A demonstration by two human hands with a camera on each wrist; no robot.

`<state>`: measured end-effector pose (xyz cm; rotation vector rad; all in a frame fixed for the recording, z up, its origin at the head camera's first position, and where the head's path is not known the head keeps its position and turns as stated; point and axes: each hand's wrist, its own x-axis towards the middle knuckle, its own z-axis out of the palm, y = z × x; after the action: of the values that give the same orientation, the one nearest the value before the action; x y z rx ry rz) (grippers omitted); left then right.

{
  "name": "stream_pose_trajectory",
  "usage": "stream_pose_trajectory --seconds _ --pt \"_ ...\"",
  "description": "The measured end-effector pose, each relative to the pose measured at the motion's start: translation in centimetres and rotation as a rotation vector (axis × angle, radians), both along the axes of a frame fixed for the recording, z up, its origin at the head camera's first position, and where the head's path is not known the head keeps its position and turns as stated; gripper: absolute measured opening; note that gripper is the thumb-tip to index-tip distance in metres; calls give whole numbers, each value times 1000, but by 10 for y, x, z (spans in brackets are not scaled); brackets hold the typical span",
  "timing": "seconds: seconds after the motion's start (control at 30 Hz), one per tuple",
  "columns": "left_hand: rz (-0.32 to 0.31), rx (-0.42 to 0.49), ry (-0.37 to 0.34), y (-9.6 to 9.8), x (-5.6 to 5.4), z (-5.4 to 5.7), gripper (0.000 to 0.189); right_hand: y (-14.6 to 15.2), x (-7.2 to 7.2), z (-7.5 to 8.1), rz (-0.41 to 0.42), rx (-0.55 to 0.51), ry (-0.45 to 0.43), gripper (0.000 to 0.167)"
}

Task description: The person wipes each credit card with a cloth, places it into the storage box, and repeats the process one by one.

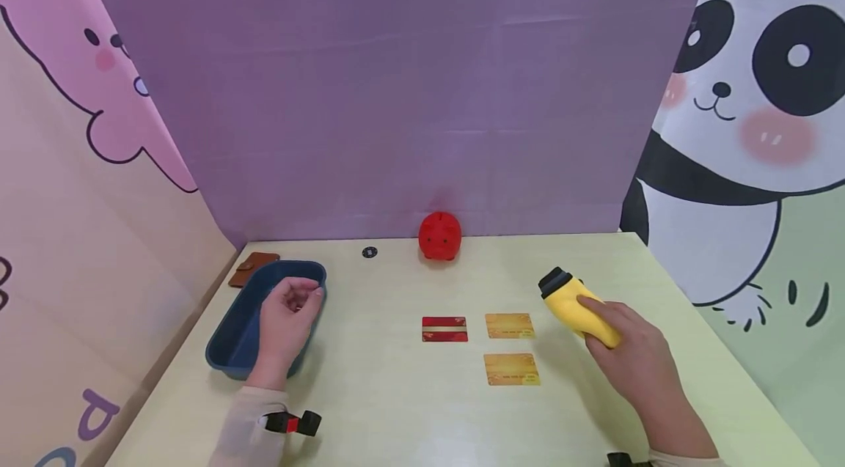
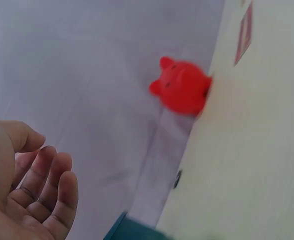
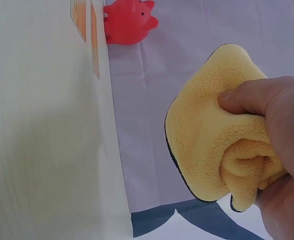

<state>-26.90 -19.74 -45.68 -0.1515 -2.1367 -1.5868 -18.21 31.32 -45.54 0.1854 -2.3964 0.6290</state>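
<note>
My right hand [image 1: 637, 353] holds a folded yellow cloth [image 1: 573, 308] above the right side of the table. The thumb lies on top of the plush cloth [image 3: 202, 130], which has a dark trim in the right wrist view; its far end looks black from the head. My left hand [image 1: 280, 328] hovers over a blue plastic basin [image 1: 227, 339], fingers loosely bent. Nothing shows between those fingers [image 2: 67, 195] in the left wrist view. Nearest the right hand lie two gold cards, one farther back [image 1: 510, 325] and one closer [image 1: 511, 369].
A red card [image 1: 444, 329] lies left of the gold ones. The red piggy bank [image 1: 439, 236] stands at the table's back edge, with a small black disc [image 1: 370, 252] to its left. Behind the basin is a brown wallet [image 1: 254, 267]. A purple backdrop [image 1: 396, 86] rises behind.
</note>
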Motion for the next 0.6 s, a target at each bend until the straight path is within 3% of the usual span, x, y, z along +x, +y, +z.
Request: stream_pose_trajectory --seconds 0.2,0.37,0.6 --pt "-139 -70 -70 28 -5 -7 18 -1 -1 0 10 -10 -2 62" --pt "-204 -133 -107 44 -9 -15 19 -1 -2 -2 8 -13 -35 61" --pt "-300 -164 -131 60 -16 -20 22 0 -2 -3 14 -8 -6 61"
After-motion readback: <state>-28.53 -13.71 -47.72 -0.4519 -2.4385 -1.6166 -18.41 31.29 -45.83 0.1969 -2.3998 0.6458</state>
